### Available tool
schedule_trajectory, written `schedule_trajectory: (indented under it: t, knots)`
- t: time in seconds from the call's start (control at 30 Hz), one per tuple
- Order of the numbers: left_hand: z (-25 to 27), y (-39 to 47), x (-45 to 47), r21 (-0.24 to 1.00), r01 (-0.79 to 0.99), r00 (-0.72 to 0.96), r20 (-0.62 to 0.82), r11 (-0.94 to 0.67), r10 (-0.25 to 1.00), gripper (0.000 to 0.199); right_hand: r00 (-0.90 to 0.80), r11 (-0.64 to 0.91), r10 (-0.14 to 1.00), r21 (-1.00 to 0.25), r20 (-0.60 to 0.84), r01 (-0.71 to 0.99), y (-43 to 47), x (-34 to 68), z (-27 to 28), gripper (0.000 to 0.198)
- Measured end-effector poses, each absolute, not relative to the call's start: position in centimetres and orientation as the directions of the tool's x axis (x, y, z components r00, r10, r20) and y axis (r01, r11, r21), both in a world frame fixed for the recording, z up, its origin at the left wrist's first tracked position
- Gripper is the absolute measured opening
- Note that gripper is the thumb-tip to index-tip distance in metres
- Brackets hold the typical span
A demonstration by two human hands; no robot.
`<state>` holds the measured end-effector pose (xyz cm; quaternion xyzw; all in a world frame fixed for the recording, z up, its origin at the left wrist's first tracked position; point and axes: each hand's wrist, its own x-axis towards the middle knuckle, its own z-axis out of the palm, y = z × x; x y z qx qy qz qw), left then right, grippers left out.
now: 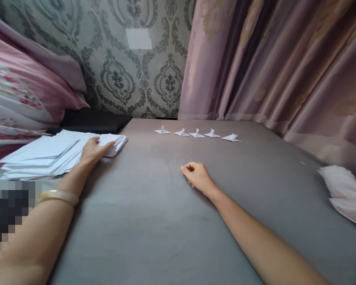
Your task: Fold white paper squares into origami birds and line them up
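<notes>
On the left, my left hand (92, 150) lies over the stack of white paper (59, 144), touching the smaller sheets at its right end. Its thumb stretches to the right, apart from the fingers, whose tips are partly hidden. A pale bangle (58, 194) circles that wrist. My right hand (199, 177) is over the middle of the grey surface, fingers curled in and thumb against the index finger; nothing shows between them. Beyond it stands a row of several small folded white paper pieces (197, 133), each with pointed sides and a raised middle.
The grey surface (136, 221) stretches back to a patterned wall (115, 75). Pink curtains (255, 71) hang along the right. Crumpled white material (341, 186) lies at the right edge. Behind the paper stack are a black item (95, 120) and floral fabric (23, 87).
</notes>
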<state>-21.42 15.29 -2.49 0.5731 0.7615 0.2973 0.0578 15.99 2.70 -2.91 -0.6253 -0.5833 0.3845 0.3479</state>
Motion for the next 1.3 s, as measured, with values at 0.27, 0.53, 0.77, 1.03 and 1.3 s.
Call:
schedule_trajectory:
  t: [0.27, 0.53, 0.77, 1.03, 1.3]
  knots:
    - [-1.2, 13.9, -20.1, 0.611, 0.761, -0.48, 0.306, 0.217, 0.822, 0.048, 0.025, -0.073, 0.997, -0.883, -0.069, 0.464, 2.6, 16.1, -3.2, 0.02]
    - [-2.2, 14.2, -21.3, 0.409, 0.879, -0.419, 0.416, 0.246, 0.807, 0.051, 0.034, -0.075, 0.997, -0.882, -0.067, 0.464, 2.7, 16.0, -3.1, 0.019]
    - [-2.1, 13.7, -21.2, 0.194, 0.952, -0.297, 0.372, 0.239, 0.88, 0.058, 0.031, -0.07, 0.998, -0.88, -0.063, 0.47, 2.7, 16.1, -3.3, 0.019]
    - [-2.1, 13.7, -20.9, -0.061, 0.969, -0.206, 0.334, 0.24, 0.92, 0.054, 0.036, -0.056, 0.998, -0.879, -0.044, 0.474, 2.5, 15.9, -3.1, 0.02]
    - [-2.3, 13.8, -21.2, -0.097, 0.98, -0.14, 0.299, 0.176, 0.944, 0.047, 0.281, -0.249, 0.954, -0.808, -0.108, 0.534, 4.9, 19.9, -1.8, 0.022]
